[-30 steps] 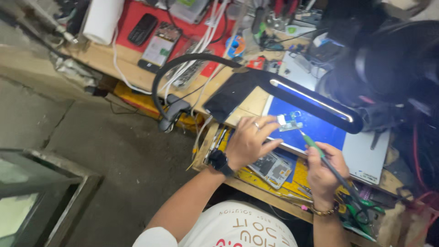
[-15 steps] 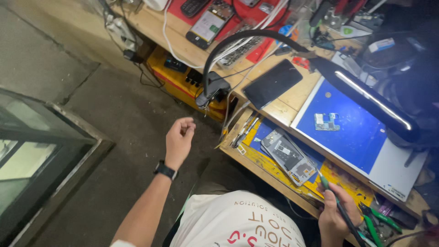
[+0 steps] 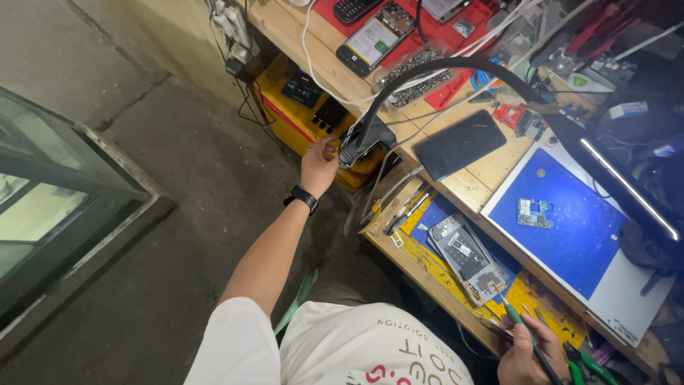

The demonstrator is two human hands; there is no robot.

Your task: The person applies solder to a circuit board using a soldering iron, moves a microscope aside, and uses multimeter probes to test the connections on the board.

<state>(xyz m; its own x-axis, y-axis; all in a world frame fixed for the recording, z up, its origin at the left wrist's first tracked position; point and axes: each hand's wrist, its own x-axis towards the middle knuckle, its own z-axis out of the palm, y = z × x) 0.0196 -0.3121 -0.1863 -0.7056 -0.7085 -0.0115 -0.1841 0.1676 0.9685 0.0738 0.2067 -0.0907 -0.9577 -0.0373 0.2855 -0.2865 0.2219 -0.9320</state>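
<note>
My left hand (image 3: 318, 165) reaches out to the left of the wooden workbench (image 3: 470, 178) and touches the black clamp base (image 3: 365, 140) of a gooseneck lamp fixed to the bench edge. A black watch is on that wrist. My right hand (image 3: 525, 351) rests at the bench's near edge and holds green-handled tweezers (image 3: 531, 341). A small circuit board (image 3: 534, 212) lies on the blue work mat (image 3: 570, 235). An opened phone frame (image 3: 467, 255) lies on a yellow tray in front of me.
A dark phone (image 3: 459, 145) lies face down on the bench. A red mat (image 3: 406, 36) farther back carries phones and parts. A yellow box (image 3: 306, 114) sits under the bench. Cables hang at its left end. A glass panel (image 3: 50, 207) stands at left on concrete floor.
My left hand left the circuit board on the blue mat, swung out left over the floor and now touches the lamp clamp. My view has turned left. The right hand stays with the tweezers.
</note>
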